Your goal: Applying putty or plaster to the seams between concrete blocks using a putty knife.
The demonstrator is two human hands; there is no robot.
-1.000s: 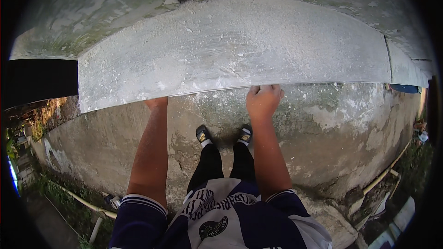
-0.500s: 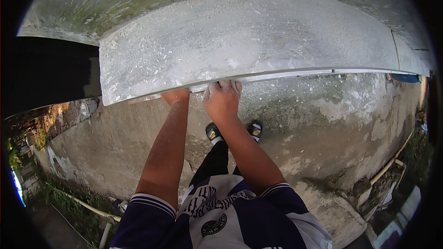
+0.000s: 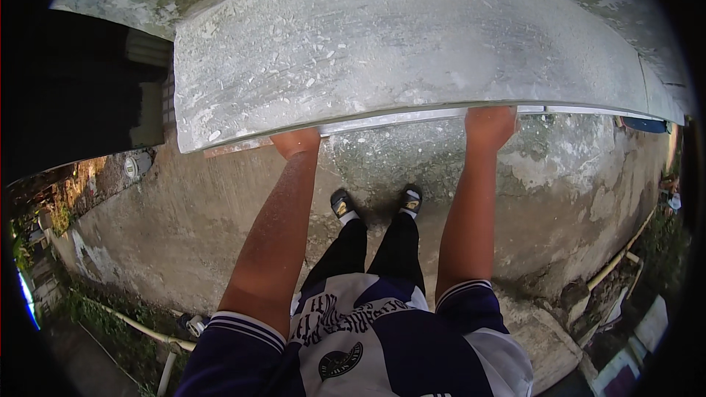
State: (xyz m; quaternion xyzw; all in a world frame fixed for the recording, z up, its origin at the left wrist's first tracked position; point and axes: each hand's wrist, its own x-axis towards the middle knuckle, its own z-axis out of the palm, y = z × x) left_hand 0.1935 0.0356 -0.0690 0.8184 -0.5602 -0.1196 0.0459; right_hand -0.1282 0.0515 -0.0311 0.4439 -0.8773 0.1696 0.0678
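A wide grey slab (image 3: 412, 44), sprinkled with pale dust and white chips, juts out in front of me at the top of the view. Just beneath its front edge runs a thin white strip (image 3: 397, 120). My left hand (image 3: 296, 141) is up against this strip toward the slab's left part, its fingers hidden under the edge. Farther right, my right hand (image 3: 491, 123) reaches under the same edge beside the strip, and its fingers are hidden too. Pale dust coats my left forearm.
Below lies a stained, rough concrete floor (image 3: 243, 213), where my feet stand. A dark opening (image 3: 81, 95) is at the left, with a round white object (image 3: 137, 165) near it. Pipes (image 3: 140, 332) and plants line the lower left; broken concrete and another pipe (image 3: 614, 272) are at the right.
My right hand has moved well to the right along the slab's edge, away from my left hand. My left hand stays near its place; the view has shifted slightly.
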